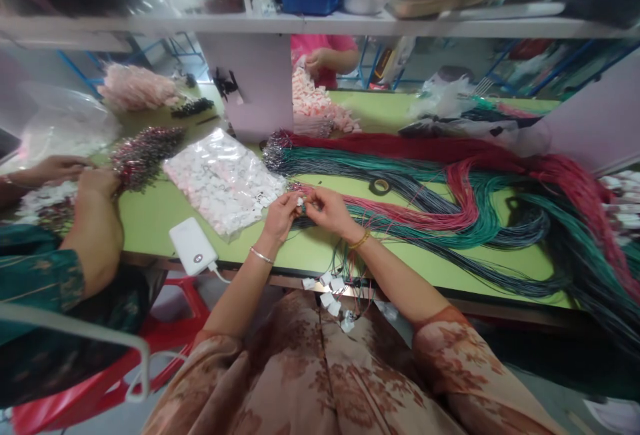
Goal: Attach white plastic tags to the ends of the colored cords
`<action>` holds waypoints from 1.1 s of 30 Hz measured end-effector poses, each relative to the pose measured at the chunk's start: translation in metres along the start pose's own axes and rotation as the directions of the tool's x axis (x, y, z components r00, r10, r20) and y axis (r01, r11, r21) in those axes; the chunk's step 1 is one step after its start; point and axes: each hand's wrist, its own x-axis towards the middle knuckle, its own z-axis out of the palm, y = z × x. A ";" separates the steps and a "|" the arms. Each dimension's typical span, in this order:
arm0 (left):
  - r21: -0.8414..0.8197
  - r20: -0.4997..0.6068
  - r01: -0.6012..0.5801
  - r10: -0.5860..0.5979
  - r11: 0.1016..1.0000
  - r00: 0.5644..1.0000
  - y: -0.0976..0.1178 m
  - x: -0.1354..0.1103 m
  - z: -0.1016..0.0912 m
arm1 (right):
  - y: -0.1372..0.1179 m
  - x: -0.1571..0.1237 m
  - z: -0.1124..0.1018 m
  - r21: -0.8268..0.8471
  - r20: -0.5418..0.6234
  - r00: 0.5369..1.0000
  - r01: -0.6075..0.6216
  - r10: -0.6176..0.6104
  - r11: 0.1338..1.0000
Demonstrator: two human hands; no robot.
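Near the table's front edge, my left hand [281, 216] pinches a small white plastic connector [300, 202] between thumb and fingertips. Close against it, my right hand [331, 212] is closed in a pinch on what looks like a thin wire at the connector; its tip is too small to see clearly. Red wires [395, 212], green wires [480, 232] and black wires [525, 232] run in long bundles to the right of my hands. Several finished-looking white connectors [330, 302] on wires hang over the edge below my wrists.
A clear bag of white connectors [225, 182] lies left of my hands, with a white power bank [193, 246] before it. Black tape [380, 186] rests among the wires. A co-worker's hands [95, 178] work at far left; another person [327, 58] sits opposite. A shelf [200, 24] spans above.
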 end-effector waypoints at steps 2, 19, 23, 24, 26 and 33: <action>0.088 -0.022 -0.035 0.037 0.996 0.999 -0.004 0.000 0.001 | 0.003 -0.002 0.002 0.020 0.012 1.000 -0.018 0.018 1.000; 0.285 -0.077 -0.088 0.115 0.954 0.990 -0.003 -0.002 0.005 | 0.008 -0.001 -0.001 0.049 0.136 0.988 -0.083 0.076 0.995; 0.300 -0.047 -0.090 0.108 0.950 0.993 0.001 -0.005 0.006 | 0.009 0.000 -0.004 0.091 0.156 0.980 -0.138 0.123 0.986; 0.312 -0.030 -0.079 0.093 0.947 0.995 0.003 -0.005 0.004 | 0.010 0.001 -0.006 0.120 0.201 0.970 -0.161 0.135 0.980; 0.328 0.011 -0.037 0.035 0.944 0.999 0.010 -0.007 -0.001 | 0.014 0.005 -0.011 0.160 0.273 0.950 -0.202 0.154 0.966; 0.395 0.239 0.145 -0.254 0.907 0.937 0.027 -0.009 -0.019 | 0.025 0.011 0.001 -0.303 0.268 0.935 -0.149 0.234 0.941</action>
